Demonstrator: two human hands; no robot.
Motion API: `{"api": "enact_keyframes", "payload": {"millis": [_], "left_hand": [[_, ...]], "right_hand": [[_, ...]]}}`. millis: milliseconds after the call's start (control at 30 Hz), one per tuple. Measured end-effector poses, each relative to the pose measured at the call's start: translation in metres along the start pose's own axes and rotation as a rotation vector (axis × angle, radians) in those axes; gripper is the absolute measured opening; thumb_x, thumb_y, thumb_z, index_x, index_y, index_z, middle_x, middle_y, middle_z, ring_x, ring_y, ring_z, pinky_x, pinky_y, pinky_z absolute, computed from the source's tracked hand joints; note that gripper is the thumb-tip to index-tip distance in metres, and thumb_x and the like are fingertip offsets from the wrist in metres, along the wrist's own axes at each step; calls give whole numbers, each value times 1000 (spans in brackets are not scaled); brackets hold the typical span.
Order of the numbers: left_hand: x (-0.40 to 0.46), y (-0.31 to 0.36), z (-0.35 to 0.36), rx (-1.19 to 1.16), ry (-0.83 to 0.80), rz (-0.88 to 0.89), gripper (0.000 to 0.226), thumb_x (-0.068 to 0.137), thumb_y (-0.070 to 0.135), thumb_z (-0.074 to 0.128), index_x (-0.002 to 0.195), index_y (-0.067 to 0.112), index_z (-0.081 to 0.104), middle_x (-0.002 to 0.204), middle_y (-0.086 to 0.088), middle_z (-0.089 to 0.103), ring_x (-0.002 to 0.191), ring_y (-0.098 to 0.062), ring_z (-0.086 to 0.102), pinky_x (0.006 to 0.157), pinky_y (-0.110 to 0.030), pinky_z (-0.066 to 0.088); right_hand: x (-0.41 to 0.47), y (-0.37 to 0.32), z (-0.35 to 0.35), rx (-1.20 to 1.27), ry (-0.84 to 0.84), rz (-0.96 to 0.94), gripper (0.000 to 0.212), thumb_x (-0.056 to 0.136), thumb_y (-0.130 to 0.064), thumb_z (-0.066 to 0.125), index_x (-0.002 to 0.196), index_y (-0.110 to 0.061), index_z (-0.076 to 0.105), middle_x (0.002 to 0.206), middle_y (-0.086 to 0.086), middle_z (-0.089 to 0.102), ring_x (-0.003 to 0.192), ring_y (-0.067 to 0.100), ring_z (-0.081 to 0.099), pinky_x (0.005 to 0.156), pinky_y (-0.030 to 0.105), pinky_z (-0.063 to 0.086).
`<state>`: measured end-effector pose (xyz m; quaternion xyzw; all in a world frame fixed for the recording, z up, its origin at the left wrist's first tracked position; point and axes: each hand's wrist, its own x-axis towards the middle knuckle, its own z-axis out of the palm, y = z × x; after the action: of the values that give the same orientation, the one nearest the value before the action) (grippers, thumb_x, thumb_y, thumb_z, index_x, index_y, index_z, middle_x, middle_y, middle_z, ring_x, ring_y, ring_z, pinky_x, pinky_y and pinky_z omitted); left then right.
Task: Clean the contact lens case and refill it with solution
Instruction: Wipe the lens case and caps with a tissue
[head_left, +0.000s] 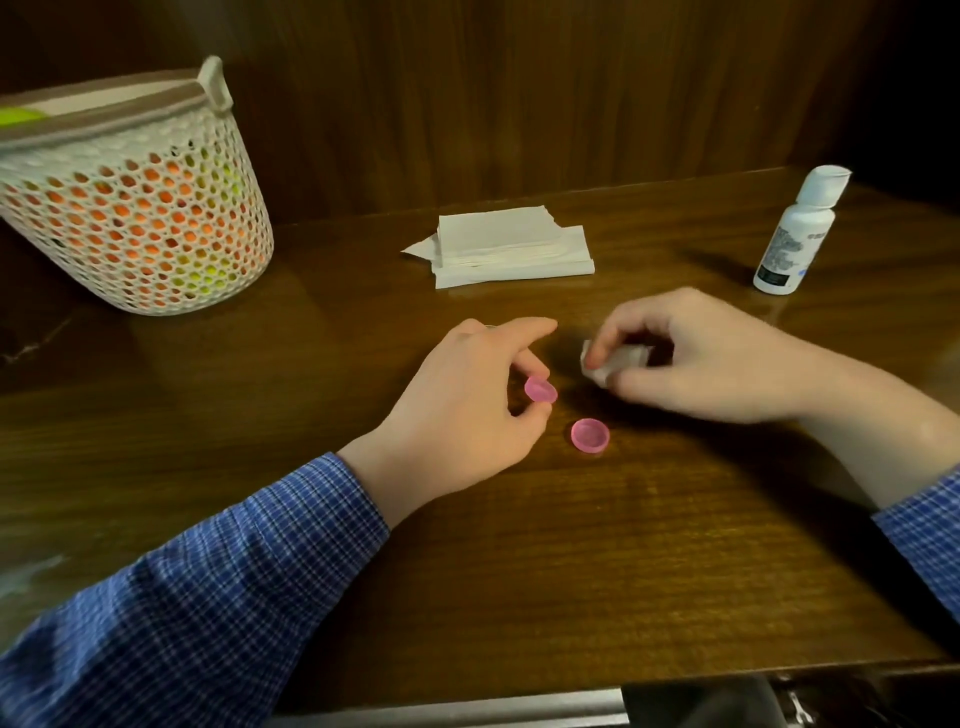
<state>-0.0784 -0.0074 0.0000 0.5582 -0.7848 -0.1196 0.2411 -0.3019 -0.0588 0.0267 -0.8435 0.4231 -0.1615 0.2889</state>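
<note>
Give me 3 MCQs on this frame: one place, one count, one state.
1. Where is the bottle?
A. far right of the table
B. inside the basket
C. on the tissues

2. How many pink caps show?
A. one
B. two
C. four

3. What is the state of the right hand?
A. flat and empty
B. gripping the bottle
C. pinching a white wad

Key:
1 A: the bottle stands upright at the far right, apart from the basket and the tissues.
2 B: one cap is in the left hand, the other cap lies on the table.
3 C: its fingers close on the wad.
</note>
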Motion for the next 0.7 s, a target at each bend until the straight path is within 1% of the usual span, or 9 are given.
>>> {"api": "enact_keyframes", "payload": {"millis": [67, 133, 233, 300, 400, 433, 500, 600, 700], "left_hand": [[2, -1, -3, -46, -50, 8, 71, 91, 33, 75, 153, 33, 40, 113, 22, 72, 114, -3, 57, 107, -29, 39], [3, -3, -7, -88, -87, 12, 74, 89, 34, 77, 153, 33, 40, 114, 20, 72, 110, -2, 61, 106, -28, 43], [3, -7, -10, -96, -87, 24, 76, 88, 36, 78, 154, 33, 39, 114, 18, 71, 107, -2, 62, 99, -22, 48], [3, -9, -10, -84, -67, 39, 76, 88, 37, 78, 153, 32, 40, 109, 18, 71, 104, -2, 63, 95, -15, 47], [4, -9, -8, -87, -44, 45, 73, 88, 36, 78, 152, 29, 43, 100, 18, 74, 93, -3, 69, 83, 0, 45], [4, -9, -8, -86, -38, 47, 72, 88, 36, 78, 151, 29, 44, 99, 18, 74, 90, -3, 70, 82, 1, 45], [4, -8, -7, -79, -23, 47, 72, 88, 35, 79, 150, 28, 45, 98, 17, 74, 89, -3, 70, 87, -6, 48], [5, -6, -5, -52, 7, 49, 71, 88, 34, 79, 150, 28, 45, 96, 17, 74, 88, -4, 70, 99, -24, 52], [7, -6, -3, -30, 6, 47, 72, 88, 34, 78, 151, 30, 43, 96, 18, 73, 96, -3, 67, 105, -37, 53]], "right_hand": [[-3, -3, 1, -135, -118, -31, 42, 71, -63, 74, 108, -41, 69, 109, -26, 66, 105, -10, 59, 82, 15, 48], [-5, -5, 4, -187, -121, -53, 65, 62, -78, 70, 117, -43, 63, 114, -27, 60, 108, -10, 55, 84, 15, 48], [-6, -8, 14, -182, -56, -107, 70, 62, -74, 72, 122, -40, 58, 116, -26, 56, 109, -7, 53, 87, 16, 48], [-5, -9, 19, -180, -32, -126, 65, 66, -65, 75, 122, -38, 58, 117, -25, 55, 110, -6, 53, 88, 17, 49], [-4, -8, 22, -161, 0, -127, 55, 72, -54, 78, 122, -36, 60, 116, -25, 56, 110, -6, 55, 90, 17, 50], [-3, -8, 22, -158, 21, -119, 54, 73, -51, 78, 122, -36, 61, 117, -25, 56, 111, -5, 55, 92, 16, 48], [0, -6, 22, -162, 90, -93, 52, 75, -47, 79, 123, -36, 61, 120, -22, 57, 112, -1, 56, 95, 18, 47], [5, -6, 26, -146, 183, -55, 51, 77, -40, 83, 124, -33, 62, 123, -17, 59, 112, 4, 57, 96, 23, 50], [7, -6, 28, -93, 193, -41, 48, 78, -40, 83, 121, -33, 63, 121, -17, 61, 109, 4, 59, 91, 22, 51]]}}
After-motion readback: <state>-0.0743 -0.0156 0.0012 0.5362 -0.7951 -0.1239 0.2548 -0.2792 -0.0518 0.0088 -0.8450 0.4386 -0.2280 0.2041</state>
